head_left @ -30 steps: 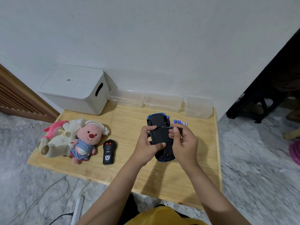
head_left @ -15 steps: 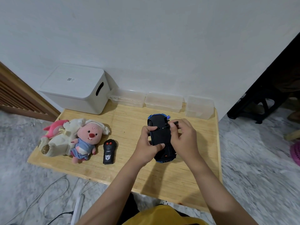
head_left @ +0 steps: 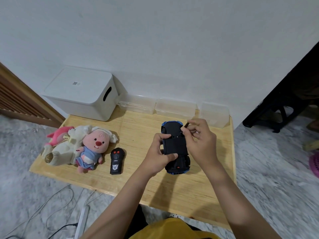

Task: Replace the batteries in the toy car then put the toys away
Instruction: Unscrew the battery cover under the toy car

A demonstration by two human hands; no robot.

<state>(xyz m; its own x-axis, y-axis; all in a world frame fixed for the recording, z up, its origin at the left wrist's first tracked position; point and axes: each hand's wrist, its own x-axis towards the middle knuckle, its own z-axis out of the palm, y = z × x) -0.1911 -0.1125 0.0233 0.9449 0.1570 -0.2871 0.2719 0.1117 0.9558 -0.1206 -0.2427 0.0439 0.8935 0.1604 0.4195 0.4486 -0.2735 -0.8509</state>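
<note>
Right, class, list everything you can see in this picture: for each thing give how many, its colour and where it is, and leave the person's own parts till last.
Toy car: one, blue body with black underside up, right of centre on the table, held.
Screwdriver: one, dark, pinched at the car's far end; only its handle end shows.
Remote control: one, black with red buttons, left of the car.
Plush toys: a pile, pink, cream and blue-dressed; left end of the table.
Storage box: one, white, lidded, back left.
Clear containers: three, along the wall.
Table: one, light wood.
Left hand: grips the car's side.
Right hand: pinches the screwdriver.
</note>
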